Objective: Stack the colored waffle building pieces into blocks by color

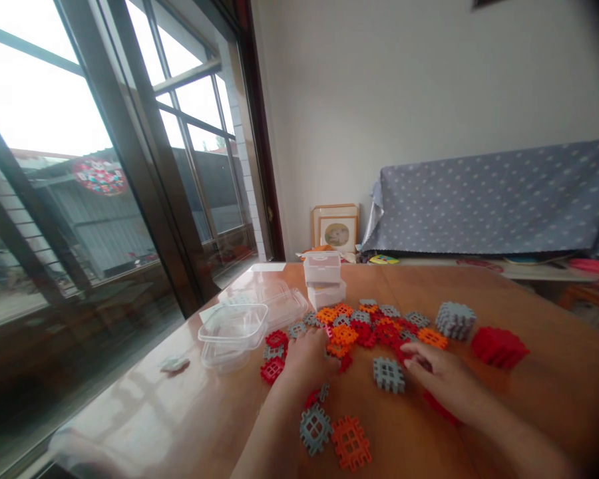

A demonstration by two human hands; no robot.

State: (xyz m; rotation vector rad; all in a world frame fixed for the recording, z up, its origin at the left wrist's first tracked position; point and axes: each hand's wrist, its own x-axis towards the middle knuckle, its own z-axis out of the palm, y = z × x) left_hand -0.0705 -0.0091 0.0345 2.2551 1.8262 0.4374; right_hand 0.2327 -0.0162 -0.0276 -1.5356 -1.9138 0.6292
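Note:
A loose pile of red, orange and grey interlocking plastic pieces [363, 332] spreads over the wooden table [509, 293]. My left hand [312, 356] rests on the left part of the pile, its fingertips hidden among the pieces. My right hand [432, 369] is at the pile's right edge, fingers curled together by a red piece [403, 350]; what they grip is too small to make out. Between the hands lies a grey piece [388, 374]. To the right stand a grey stack [456, 320] and a red stack [499, 346]. Nearer me are a grey piece [315, 429] and an orange piece [351, 442].
Clear plastic containers [233, 324] sit left of the pile, and two stacked boxes [322, 269] stand behind it. A small clear packet [174, 363] lies at the left. Beyond the table are framed pictures [337, 233] and a dotted cloth [489, 199].

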